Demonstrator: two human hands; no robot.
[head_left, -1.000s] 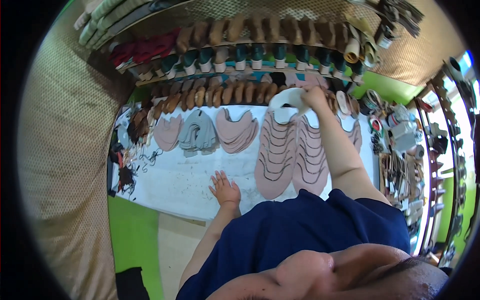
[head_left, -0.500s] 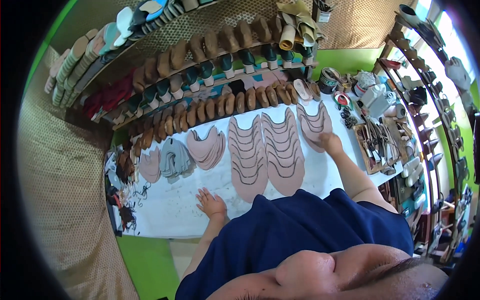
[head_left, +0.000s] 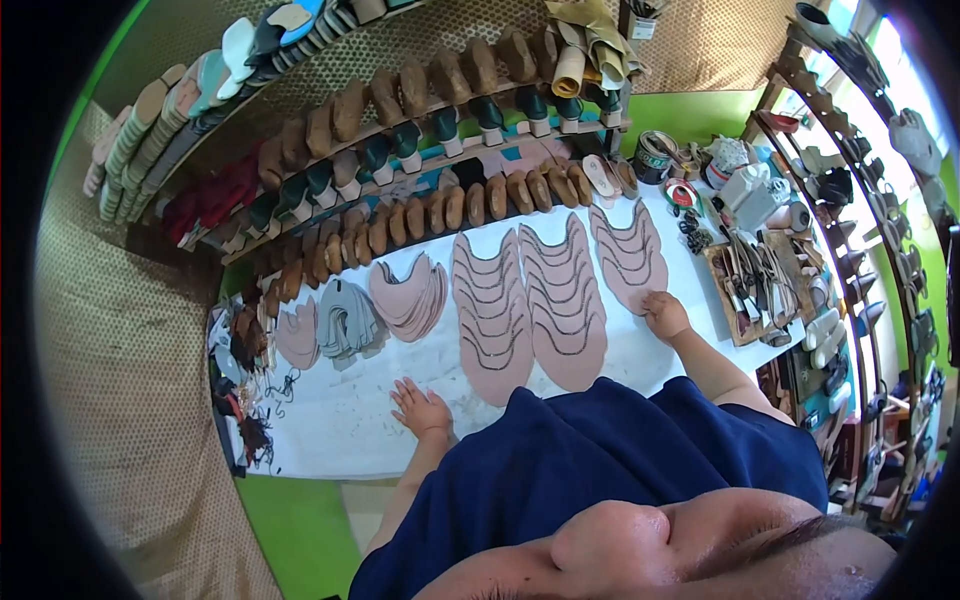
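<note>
On the white table top (head_left: 330, 430), my left hand (head_left: 421, 408) lies flat with its fingers spread, holding nothing. My right hand (head_left: 665, 314) has its fingers on the rounded near end of a pink U-shaped shoe-upper piece (head_left: 625, 280), the lowest of an overlapping column. Two longer columns of such pieces, a middle one (head_left: 568, 362) and a left one (head_left: 495, 378), lie beside it, their curved inner edges showing dark lines. Farther left are a loose pink stack (head_left: 405, 295), a grey stack (head_left: 347, 318) and a smaller pink stack (head_left: 298, 335).
Brown shoe lasts (head_left: 415, 218) line the table's back edge, below shelves of more lasts (head_left: 413, 88). A tray of hand tools (head_left: 745, 290), a can (head_left: 655, 157) and a tape roll (head_left: 684, 195) sit at the right. Dark scraps (head_left: 255, 435) lie at the left edge.
My right hand has moved nearer to me, and the right column of pink pieces now reaches farther down, with more curved edges showing. My left hand stays in place.
</note>
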